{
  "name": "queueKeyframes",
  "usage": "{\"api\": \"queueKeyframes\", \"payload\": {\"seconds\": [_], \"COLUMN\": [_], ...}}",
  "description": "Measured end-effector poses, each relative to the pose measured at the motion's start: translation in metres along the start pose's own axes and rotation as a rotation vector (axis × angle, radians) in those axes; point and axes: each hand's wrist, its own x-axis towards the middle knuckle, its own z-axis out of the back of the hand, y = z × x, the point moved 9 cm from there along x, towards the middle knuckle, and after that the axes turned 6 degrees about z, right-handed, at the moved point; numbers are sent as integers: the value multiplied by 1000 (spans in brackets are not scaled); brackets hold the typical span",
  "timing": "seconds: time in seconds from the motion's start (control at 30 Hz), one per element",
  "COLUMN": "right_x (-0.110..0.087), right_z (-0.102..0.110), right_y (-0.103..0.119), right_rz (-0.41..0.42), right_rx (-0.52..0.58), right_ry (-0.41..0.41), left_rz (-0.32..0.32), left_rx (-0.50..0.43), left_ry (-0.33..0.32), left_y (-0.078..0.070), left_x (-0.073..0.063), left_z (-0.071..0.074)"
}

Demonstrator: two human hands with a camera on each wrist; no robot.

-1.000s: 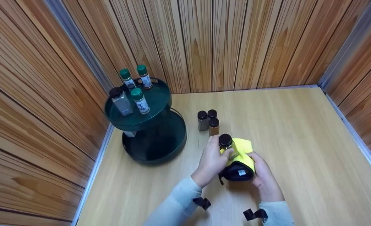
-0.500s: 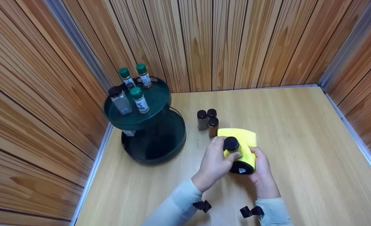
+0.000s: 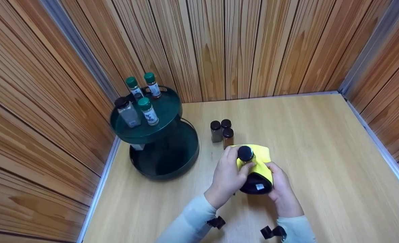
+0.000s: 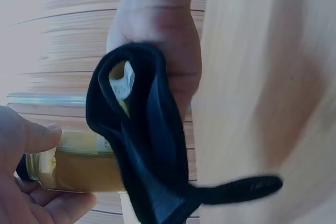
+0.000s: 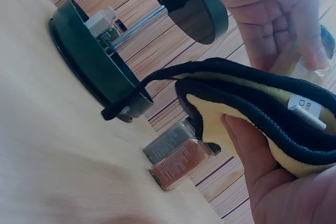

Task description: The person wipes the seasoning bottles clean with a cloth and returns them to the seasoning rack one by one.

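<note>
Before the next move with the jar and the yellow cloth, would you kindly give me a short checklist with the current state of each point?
1. Held jar secure: ok, the left hand pinches it between thumb and fingers.
2. Cap tight: cannot tell; it is on, but tightness does not show.
3. Yellow cloth under control: ok, the right hand grips its side.
4. A free hand: not ok, both are occupied.
5. Three dark-capped jars upright on the table: ok, though they stand close together near the left hand, so a knock seems possible.
6. Held jar wiped clean: cannot tell.
</note>
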Motion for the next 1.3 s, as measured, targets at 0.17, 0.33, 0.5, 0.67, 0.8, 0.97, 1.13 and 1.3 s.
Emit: {"api": "queueKeyframes", "payload": {"seconds": [0.17,0.33,0.5,0.67,0.8,0.97,1.13,1.3], "right_x": [-5,-5,-3,-2,-3,-5,-7,-11], "right_z": [6,7,5,-3,-3,-1,0,5], "right_y": [4,7,3,-4,-4,-2,-1,1], "right_rz": [-4,-13,-8,26,49,54,41,56], "right_rx": [30,75,83,4,-37,-68,-73,-120], "right_ry": [-10,-25,-28,-9,-19,-51,-52,-75], "left_rz": [-9,49,113,103,97,77,96,128], "left_rx": [-31,-127,-254,-271,-248,-218,-205,-249], "left_ry": [14,54,90,69,69,73,65,66], "left_y": [4,10,13,16,20,23,28,36], "left_x": [-3,-1,-2,0,1,0,-1,-1], "left_z": [3,6,1,1,3,4,5,7]}}
